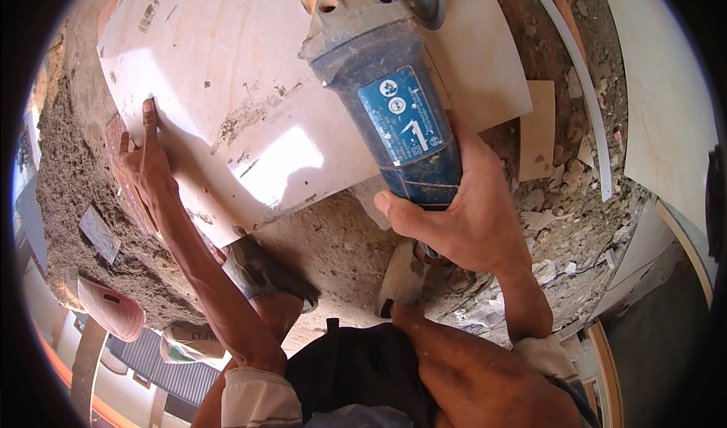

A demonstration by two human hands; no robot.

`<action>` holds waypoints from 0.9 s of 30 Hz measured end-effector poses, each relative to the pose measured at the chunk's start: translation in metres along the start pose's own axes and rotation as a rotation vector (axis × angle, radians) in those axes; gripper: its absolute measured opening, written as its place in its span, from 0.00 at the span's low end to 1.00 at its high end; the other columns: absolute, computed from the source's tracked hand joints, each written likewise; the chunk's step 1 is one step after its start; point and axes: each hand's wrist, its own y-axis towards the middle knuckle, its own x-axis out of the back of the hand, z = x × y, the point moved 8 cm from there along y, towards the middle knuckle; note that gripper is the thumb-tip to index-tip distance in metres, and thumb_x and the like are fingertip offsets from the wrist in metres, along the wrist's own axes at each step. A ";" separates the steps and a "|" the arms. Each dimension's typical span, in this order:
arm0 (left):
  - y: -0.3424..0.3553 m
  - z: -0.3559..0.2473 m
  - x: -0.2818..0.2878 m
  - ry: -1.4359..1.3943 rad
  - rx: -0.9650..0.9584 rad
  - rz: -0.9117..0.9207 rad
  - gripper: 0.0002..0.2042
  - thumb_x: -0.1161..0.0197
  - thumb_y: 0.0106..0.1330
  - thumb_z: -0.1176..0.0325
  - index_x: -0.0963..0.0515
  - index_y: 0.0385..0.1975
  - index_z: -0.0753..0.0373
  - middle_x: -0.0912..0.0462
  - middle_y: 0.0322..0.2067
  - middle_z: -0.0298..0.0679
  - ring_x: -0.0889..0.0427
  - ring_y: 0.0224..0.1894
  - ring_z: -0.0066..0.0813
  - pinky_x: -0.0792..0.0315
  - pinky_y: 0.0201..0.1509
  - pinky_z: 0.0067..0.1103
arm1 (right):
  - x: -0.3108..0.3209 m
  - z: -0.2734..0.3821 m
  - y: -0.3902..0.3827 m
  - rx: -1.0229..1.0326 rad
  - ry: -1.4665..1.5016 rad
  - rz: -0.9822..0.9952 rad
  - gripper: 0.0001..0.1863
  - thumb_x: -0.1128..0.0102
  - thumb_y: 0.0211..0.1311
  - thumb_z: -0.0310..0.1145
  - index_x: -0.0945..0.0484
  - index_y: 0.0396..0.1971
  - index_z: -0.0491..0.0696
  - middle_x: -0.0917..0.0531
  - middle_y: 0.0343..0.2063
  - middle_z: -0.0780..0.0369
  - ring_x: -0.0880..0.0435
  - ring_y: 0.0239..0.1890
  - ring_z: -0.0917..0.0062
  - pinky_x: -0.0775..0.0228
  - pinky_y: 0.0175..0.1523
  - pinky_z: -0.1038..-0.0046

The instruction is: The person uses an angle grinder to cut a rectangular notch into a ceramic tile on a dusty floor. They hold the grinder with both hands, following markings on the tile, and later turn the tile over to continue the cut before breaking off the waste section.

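Tile (pixel 276 99) wants steadying, imo: left hand (pixel 151 159) spread at its edge, right hand (pixel 481 212) wrapped round the grinder (pixel 401 125). Grip firmly, stay clear of the disc (pixel 429 3).

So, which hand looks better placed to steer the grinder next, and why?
Probably the right hand: it grips the grinder near its rear, while the left hand rests farther off, at the left side of the tile.
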 end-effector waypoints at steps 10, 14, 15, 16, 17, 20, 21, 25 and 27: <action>-0.008 -0.007 0.000 0.028 0.040 -0.007 0.63 0.19 0.56 0.27 0.33 0.75 0.83 0.32 0.78 0.62 0.21 0.72 0.56 0.21 0.71 0.48 | 0.001 -0.006 -0.005 0.014 -0.003 -0.007 0.32 0.17 0.57 0.36 0.22 0.58 0.38 0.14 0.35 0.63 0.15 0.34 0.82 0.19 0.42 0.73; -0.005 -0.008 0.004 0.079 0.009 -0.047 0.64 0.19 0.55 0.26 0.29 0.69 0.88 0.33 0.78 0.65 0.20 0.71 0.56 0.19 0.70 0.46 | 0.001 -0.007 -0.007 -0.016 0.018 0.004 0.33 0.17 0.57 0.36 0.22 0.58 0.38 0.14 0.34 0.63 0.15 0.33 0.82 0.18 0.40 0.74; -0.005 -0.008 0.004 0.078 0.001 -0.051 0.63 0.19 0.54 0.26 0.27 0.67 0.89 0.32 0.77 0.66 0.20 0.71 0.56 0.18 0.69 0.45 | 0.001 -0.007 -0.007 -0.017 0.022 0.003 0.33 0.17 0.57 0.35 0.22 0.58 0.38 0.14 0.34 0.63 0.14 0.33 0.82 0.18 0.40 0.74; -0.004 -0.008 0.004 0.077 -0.007 -0.055 0.63 0.18 0.54 0.26 0.26 0.66 0.90 0.32 0.77 0.67 0.19 0.70 0.56 0.18 0.69 0.44 | 0.001 -0.007 -0.008 -0.019 0.026 0.003 0.32 0.17 0.57 0.35 0.22 0.58 0.38 0.14 0.34 0.62 0.14 0.32 0.82 0.18 0.40 0.74; -0.003 -0.006 0.002 0.061 -0.005 -0.043 0.63 0.18 0.54 0.26 0.25 0.65 0.90 0.33 0.77 0.67 0.20 0.70 0.57 0.18 0.69 0.44 | 0.001 -0.007 -0.008 -0.020 0.031 0.003 0.32 0.17 0.57 0.35 0.23 0.58 0.38 0.14 0.34 0.62 0.14 0.32 0.82 0.18 0.39 0.74; -0.005 -0.006 0.000 0.023 0.003 -0.024 0.63 0.18 0.53 0.26 0.26 0.65 0.90 0.31 0.75 0.68 0.19 0.70 0.57 0.18 0.69 0.44 | 0.001 -0.009 -0.009 -0.023 0.020 0.003 0.32 0.17 0.57 0.36 0.22 0.58 0.38 0.14 0.34 0.62 0.14 0.33 0.82 0.18 0.40 0.73; -0.005 -0.005 0.000 0.025 0.003 -0.026 0.61 0.18 0.54 0.26 0.24 0.63 0.89 0.31 0.76 0.65 0.20 0.71 0.56 0.18 0.70 0.45 | 0.002 -0.009 -0.009 -0.013 0.012 -0.002 0.32 0.17 0.57 0.36 0.22 0.57 0.39 0.14 0.34 0.62 0.14 0.33 0.82 0.18 0.41 0.73; 0.001 0.001 0.002 0.049 0.000 -0.032 0.52 0.22 0.56 0.24 0.15 0.51 0.81 0.37 0.82 0.50 0.26 0.76 0.55 0.19 0.71 0.52 | 0.001 -0.006 -0.008 -0.003 -0.010 -0.011 0.31 0.17 0.57 0.36 0.22 0.56 0.40 0.14 0.34 0.62 0.14 0.33 0.81 0.18 0.42 0.71; 0.002 0.003 0.000 0.045 0.001 -0.021 0.50 0.22 0.56 0.24 0.14 0.46 0.80 0.36 0.82 0.50 0.26 0.77 0.54 0.19 0.71 0.51 | 0.001 -0.006 -0.009 -0.007 -0.013 -0.010 0.30 0.17 0.57 0.36 0.22 0.56 0.40 0.14 0.34 0.62 0.14 0.33 0.81 0.18 0.42 0.71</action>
